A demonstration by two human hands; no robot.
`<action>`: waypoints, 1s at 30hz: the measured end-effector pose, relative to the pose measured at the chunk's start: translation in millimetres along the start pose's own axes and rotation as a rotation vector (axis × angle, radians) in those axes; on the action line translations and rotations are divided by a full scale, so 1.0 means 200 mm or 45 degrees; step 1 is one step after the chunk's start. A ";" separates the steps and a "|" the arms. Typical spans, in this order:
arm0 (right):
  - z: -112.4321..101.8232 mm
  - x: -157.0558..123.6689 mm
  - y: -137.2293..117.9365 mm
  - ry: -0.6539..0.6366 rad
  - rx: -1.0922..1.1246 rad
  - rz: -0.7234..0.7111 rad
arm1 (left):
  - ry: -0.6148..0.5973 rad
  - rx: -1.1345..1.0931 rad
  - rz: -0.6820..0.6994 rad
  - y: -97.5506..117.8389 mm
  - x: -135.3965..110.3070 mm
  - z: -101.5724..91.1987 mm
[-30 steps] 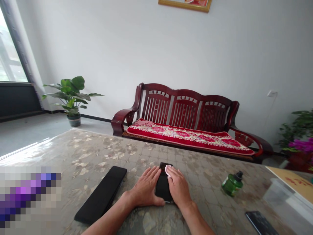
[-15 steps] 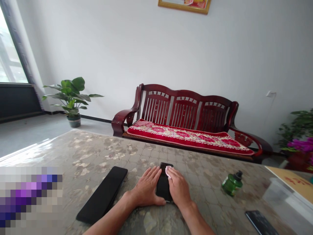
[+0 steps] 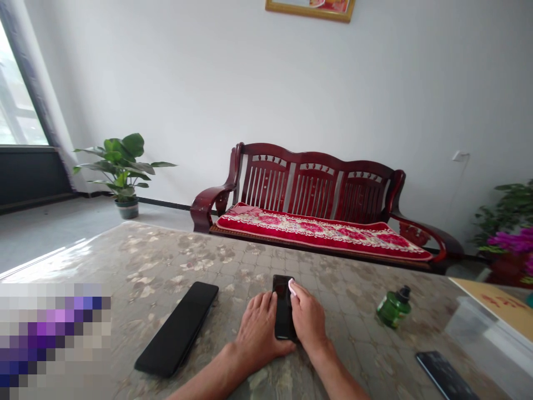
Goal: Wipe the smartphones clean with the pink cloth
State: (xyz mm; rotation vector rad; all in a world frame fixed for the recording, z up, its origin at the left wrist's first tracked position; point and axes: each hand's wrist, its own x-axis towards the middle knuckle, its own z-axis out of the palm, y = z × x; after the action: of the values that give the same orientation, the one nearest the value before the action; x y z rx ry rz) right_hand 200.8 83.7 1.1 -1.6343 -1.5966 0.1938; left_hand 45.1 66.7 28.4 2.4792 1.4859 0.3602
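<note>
Most of white pad [image 3: 292,286] hides under right hand [image 3: 308,322]; left hand [image 3: 259,329] flanks phone [image 3: 283,306].

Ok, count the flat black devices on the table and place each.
3. One phone lies between the left hand and right hand; a longer slab lies left of them; a second phone lies near right on the table. None looks hidden.

left hand [image 3: 260,333] flat, palm down | right hand [image 3: 308,322] fingers pinched, forward
</note>
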 end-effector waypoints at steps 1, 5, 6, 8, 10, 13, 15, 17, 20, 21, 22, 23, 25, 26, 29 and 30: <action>0.00 0.00 0.00 0.000 0.070 0.046 | -0.010 0.003 -0.013 0.00 0.00 0.00; 0.01 0.02 0.03 0.029 0.467 0.233 | -0.040 -0.003 -0.071 0.01 0.01 0.01; 0.01 0.02 0.04 0.032 0.587 0.290 | -0.046 -0.005 -0.080 0.01 0.01 0.02; 0.02 0.03 0.05 0.043 0.824 0.428 | -0.043 -0.009 -0.084 0.01 0.00 0.02; 0.02 0.03 0.04 0.092 1.030 0.561 | 0.021 -0.014 -0.073 0.01 -0.01 0.04; 0.02 0.02 0.00 0.150 1.252 0.640 | 0.161 -0.016 -0.051 0.00 -0.02 0.06; 0.02 0.02 -0.04 0.149 1.286 0.611 | 0.200 -0.008 -0.038 0.00 -0.02 0.06; 0.01 0.01 -0.07 0.133 1.228 0.540 | 0.202 -0.008 -0.028 -0.01 -0.01 0.05; 0.01 0.00 -0.10 0.065 1.076 0.355 | 0.167 -0.050 -0.039 -0.01 -0.01 0.03; 0.00 -0.01 -0.10 0.044 1.013 0.260 | 0.158 -0.077 -0.046 -0.02 -0.01 0.02; 0.00 -0.02 -0.11 0.023 0.938 0.142 | 0.154 -0.109 -0.049 -0.02 -0.01 0.01; -0.01 -0.03 -0.11 0.003 0.854 0.001 | 0.156 -0.144 -0.052 -0.02 -0.01 0.00; -0.02 -0.04 -0.12 -0.035 0.666 -0.309 | 0.179 -0.206 -0.064 -0.03 -0.02 -0.01; -0.02 -0.04 -0.12 -0.053 0.571 -0.456 | 0.196 -0.230 -0.077 -0.04 -0.02 0.00; -0.04 -0.04 -0.12 -0.053 0.333 -0.737 | 0.236 -0.310 -0.107 -0.05 -0.02 0.00; -0.05 -0.03 -0.11 -0.036 0.273 -0.775 | 0.241 -0.349 -0.100 -0.05 -0.03 0.00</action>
State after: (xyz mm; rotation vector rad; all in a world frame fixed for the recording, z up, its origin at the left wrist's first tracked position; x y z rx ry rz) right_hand 189.3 71.6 18.2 -0.9336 -1.9424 0.0633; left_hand 34.1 66.9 23.8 2.2160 1.4832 0.7476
